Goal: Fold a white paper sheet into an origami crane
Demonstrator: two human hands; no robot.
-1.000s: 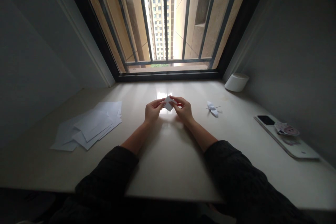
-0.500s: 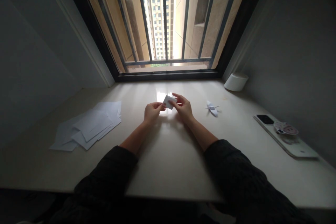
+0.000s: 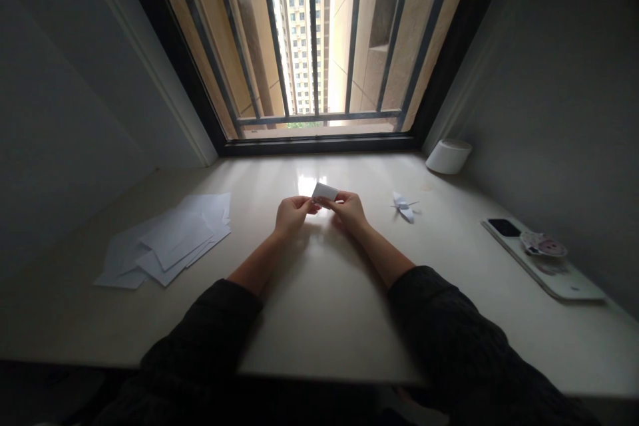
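Observation:
A small folded piece of white paper (image 3: 325, 191) is held between my two hands above the pale ledge, in front of the window. My left hand (image 3: 292, 214) pinches its left corner between thumb and fingers. On the other side, my right hand (image 3: 351, 210) grips the paper's lower right part, its thumb across the near face and its fingers behind. The fingertips behind the paper are partly hidden. To the right of my hands, a folded white paper crane (image 3: 404, 207) lies on the ledge.
Several loose white paper sheets (image 3: 174, 239) lie in an overlapping pile at left. A phone (image 3: 544, 269) with a round cartoon grip (image 3: 544, 244) rests at right. A white rounded object (image 3: 448, 156) stands in the far right corner, beside the barred window (image 3: 319, 53).
The folded paper has turned slightly in my hands. My right hand's raised index finger has come down against the paper. The forearms have hardly moved.

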